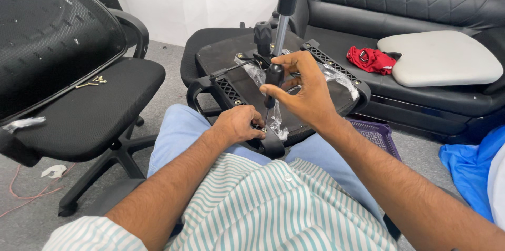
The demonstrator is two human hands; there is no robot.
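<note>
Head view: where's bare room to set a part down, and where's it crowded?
Free: the front of the black chair seat, below the loose screws; the grey cushion right of the red cloth. Crowded: the upturned seat base, where the left hand, right hand, screwdriver and plastic wrap meet.

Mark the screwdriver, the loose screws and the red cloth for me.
screwdriver (274, 75): head view, on its black handle.
loose screws (93, 81): head view, middle of the cluster on the chair seat.
red cloth (371, 59): head view, centre of the bundle on the sofa.
</note>
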